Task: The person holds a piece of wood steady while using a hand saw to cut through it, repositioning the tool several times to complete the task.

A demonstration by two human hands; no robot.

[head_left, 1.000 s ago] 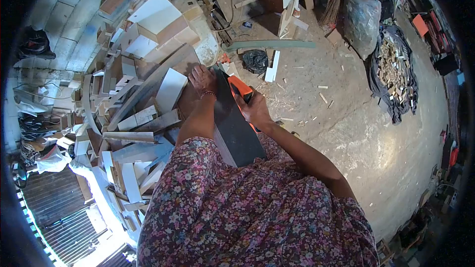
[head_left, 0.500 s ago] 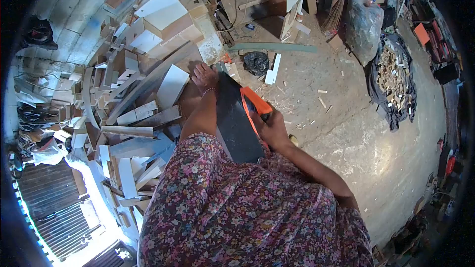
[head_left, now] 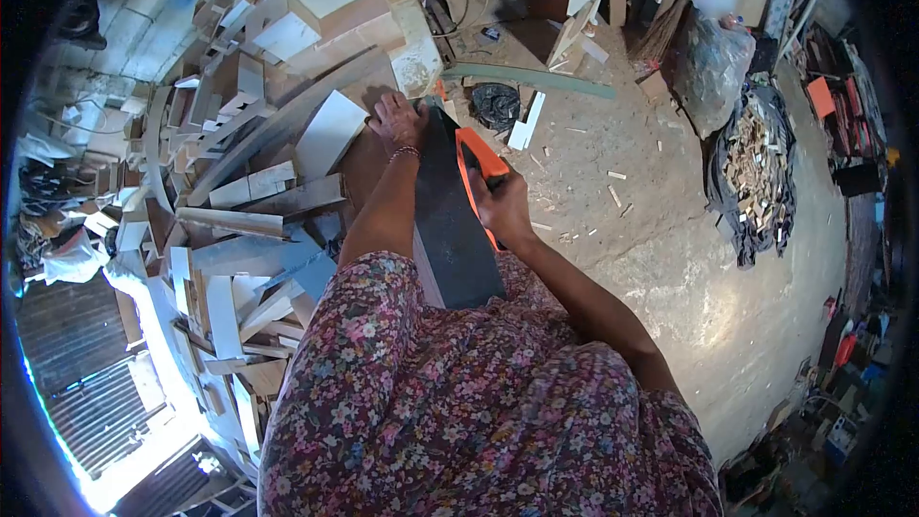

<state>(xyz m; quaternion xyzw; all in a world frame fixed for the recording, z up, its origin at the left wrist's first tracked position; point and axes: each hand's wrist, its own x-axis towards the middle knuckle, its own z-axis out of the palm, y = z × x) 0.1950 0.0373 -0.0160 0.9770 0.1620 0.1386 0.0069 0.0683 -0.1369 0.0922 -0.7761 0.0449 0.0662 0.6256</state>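
- l hand (head_left: 397,122): at far end of board, fingers stretched fwd, a bit apart; can't tell if they grip or just press. bracelet (head_left: 406,150) on wrist.
- r hand (head_left: 504,208): fingers curled round orange tool (head_left: 485,155), holding it; fingertips partly hidden.
- board (head_left: 450,220): dark face up, btwn both arms, runs from dress (head_left: 459,402) fwd to l hand; paler edge shows along its l side.
- orange tool: along board's r edge, approx halfway to the far end; can't tell exactly where it touches.
- white panel (head_left: 332,132): tilted, just l of l hand, w/ wood pile (head_left: 230,220) spread further l.
- floor (head_left: 661,287), r side: small wood bits scattered nr r hand.
- black bag (head_left: 496,107) + white strips (head_left: 527,122): side by side, just past board's far end; green plank (head_left: 536,79) lies behind them.
- far r: scraps (head_left: 756,148) heaped on dark cloth (head_left: 749,241), clear bag (head_left: 713,81) just behind.
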